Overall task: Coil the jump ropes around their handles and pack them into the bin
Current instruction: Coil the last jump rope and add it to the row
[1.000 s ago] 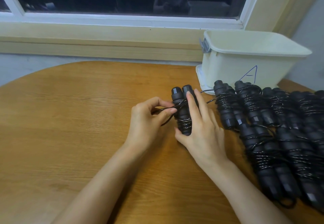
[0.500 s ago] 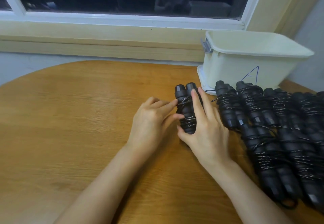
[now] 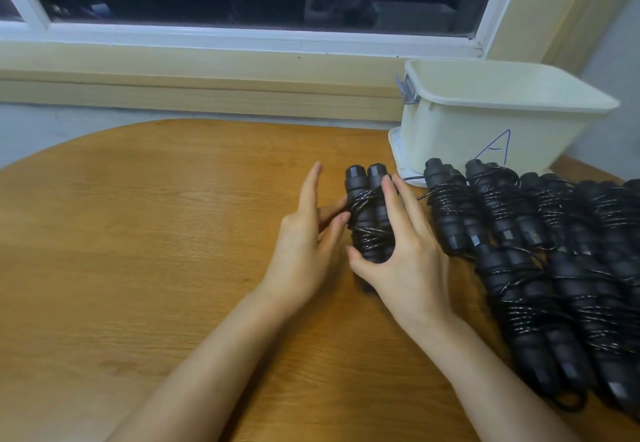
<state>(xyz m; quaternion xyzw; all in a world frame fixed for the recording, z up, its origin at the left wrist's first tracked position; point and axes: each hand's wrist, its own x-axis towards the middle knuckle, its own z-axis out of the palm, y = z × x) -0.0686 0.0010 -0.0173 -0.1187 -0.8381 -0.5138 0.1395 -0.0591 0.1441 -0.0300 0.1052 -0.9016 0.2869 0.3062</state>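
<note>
A black jump rope, its cord wound round its two handles, is held upright over the wooden table. My right hand grips it, thumb under the lower end and fingers along its right side. My left hand is beside it on the left with fingers straight, thumb and a fingertip touching the coiled cord. The cream bin, marked with a blue A, stands at the back right.
Several coiled black jump ropes lie in rows on the right of the table, reaching from the bin's front to the near right edge. A window sill and wall run behind the table.
My left hand let go of the cord it was pinching and its fingers straightened. The bundle in my right hand stayed in about the same place.
</note>
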